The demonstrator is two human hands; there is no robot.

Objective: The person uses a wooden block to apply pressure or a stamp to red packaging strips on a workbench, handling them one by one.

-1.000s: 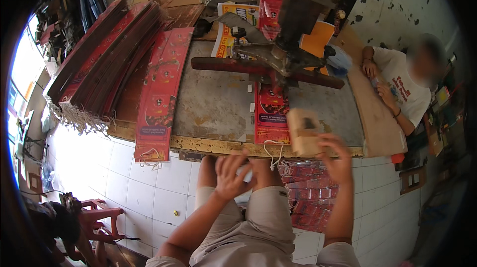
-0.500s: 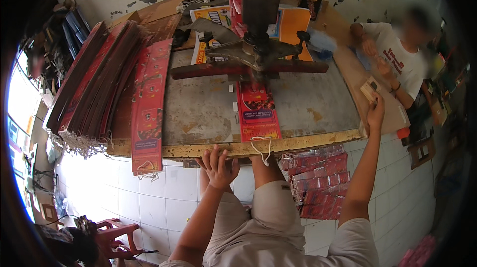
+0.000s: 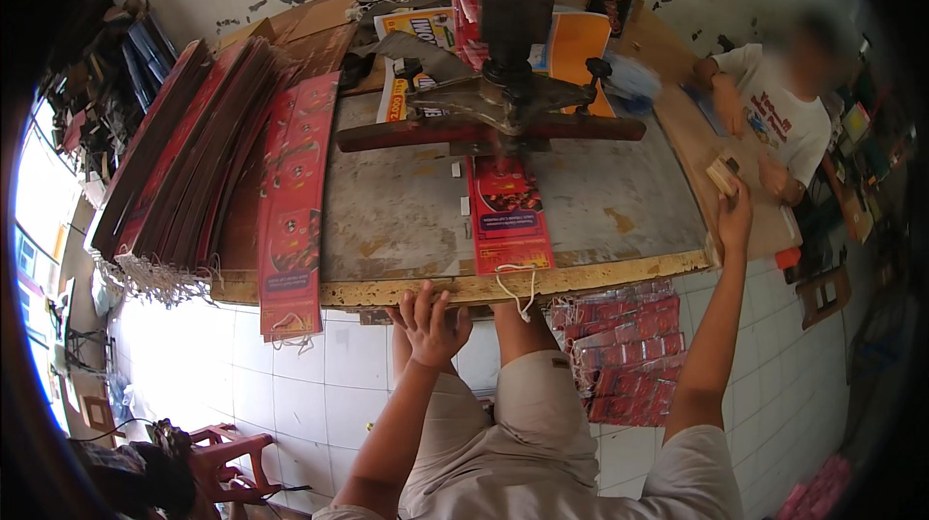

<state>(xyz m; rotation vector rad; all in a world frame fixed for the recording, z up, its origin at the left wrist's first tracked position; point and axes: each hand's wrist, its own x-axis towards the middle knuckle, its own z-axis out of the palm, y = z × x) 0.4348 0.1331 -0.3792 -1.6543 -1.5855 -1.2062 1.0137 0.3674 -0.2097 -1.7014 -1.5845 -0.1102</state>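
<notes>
My left hand (image 3: 432, 326) rests at the table's front edge (image 3: 426, 293), fingers apart, with nothing in it. Out at the table's right side, my right hand (image 3: 735, 217) is closed on a pale wooden block (image 3: 722, 175) with a dark piece on it. A red printed calendar-like strip (image 3: 510, 220) lies on the grey metal plate (image 3: 610, 191); its white string loop (image 3: 518, 293) hangs over the front edge. Its far end passes beneath a dark metal press (image 3: 498, 99) with a long crossbar (image 3: 397, 133). What the block joins to cannot be seen.
More red strips (image 3: 290, 220) lie left of the plate, overhanging the edge, beside tall strip stacks (image 3: 184, 152). Plastic-wrapped red packs (image 3: 629, 356) lie on the tiled floor at right. Another person (image 3: 784, 114) works at the right; a red stool (image 3: 227, 462) stands lower left.
The other person's hands have moved lower and apart. My hands hold nearly the same places, the right still on the wooden block. The whole view has shifted slightly.
</notes>
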